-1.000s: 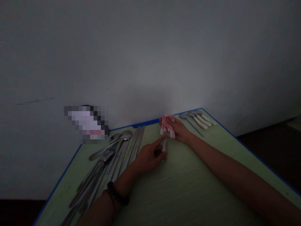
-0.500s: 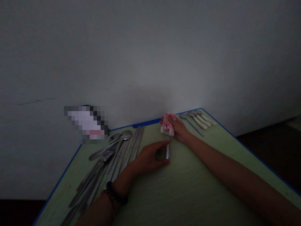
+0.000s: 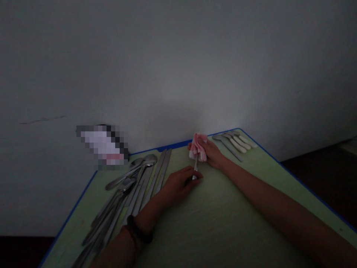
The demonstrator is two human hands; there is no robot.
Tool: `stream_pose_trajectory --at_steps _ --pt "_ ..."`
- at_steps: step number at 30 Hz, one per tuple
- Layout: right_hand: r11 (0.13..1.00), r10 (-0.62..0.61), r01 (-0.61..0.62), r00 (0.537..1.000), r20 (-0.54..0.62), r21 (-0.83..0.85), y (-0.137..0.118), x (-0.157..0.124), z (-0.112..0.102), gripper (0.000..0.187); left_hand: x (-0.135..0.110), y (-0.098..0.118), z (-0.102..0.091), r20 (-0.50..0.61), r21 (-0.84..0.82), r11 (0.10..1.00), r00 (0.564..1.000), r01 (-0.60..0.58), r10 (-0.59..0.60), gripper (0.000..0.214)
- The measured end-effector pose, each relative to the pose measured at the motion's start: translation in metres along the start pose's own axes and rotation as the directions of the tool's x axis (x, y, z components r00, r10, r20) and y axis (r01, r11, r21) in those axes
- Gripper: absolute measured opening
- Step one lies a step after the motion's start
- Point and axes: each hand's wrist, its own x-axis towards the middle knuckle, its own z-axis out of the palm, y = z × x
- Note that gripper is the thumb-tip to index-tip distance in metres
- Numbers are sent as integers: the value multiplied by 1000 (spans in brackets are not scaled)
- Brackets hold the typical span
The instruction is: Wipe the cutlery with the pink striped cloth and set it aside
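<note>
My right hand (image 3: 212,153) is closed round a folded pink-and-white cloth (image 3: 198,146) near the far edge of the green table (image 3: 223,223). A thin metal utensil (image 3: 195,168) runs from the cloth down to my left hand (image 3: 180,185), whose fingers pinch its lower end. The cloth wraps the utensil's upper part, so I cannot tell what kind it is. A dark band sits on my left wrist.
Several metal spoons and long flat utensils (image 3: 131,190) lie in a heap at the left of the table. A few white-handled spoons (image 3: 235,141) lie in a row at the far right corner. A grey wall stands right behind the table's blue edge (image 3: 167,146).
My left hand has drawn in and closed on the utensil's lower end, its forefinger no longer stretched out. The utensil now shows shorter below the cloth. My right hand stays in place.
</note>
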Motion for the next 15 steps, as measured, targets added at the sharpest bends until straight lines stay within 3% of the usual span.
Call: stream_pose_trajectory --at_steps 4,7,12,15 --pt "995 7 0 998 68 -105 1 -4 0 41 0 -2 1 -33 -7 1000 999 -7 7 19" --pt "997 17 -12 998 62 -76 3 -2 -1 41 0 -2 1 -44 -30 999 999 -22 20 19" --pt "990 -49 65 990 -135 121 5 6 -2 35 -1 1 -2 -10 -70 997 1000 -22 21 19" --pt "983 -53 83 983 -175 166 4 9 -1 40 -2 2 -4 30 -63 998 1000 0 2 16"
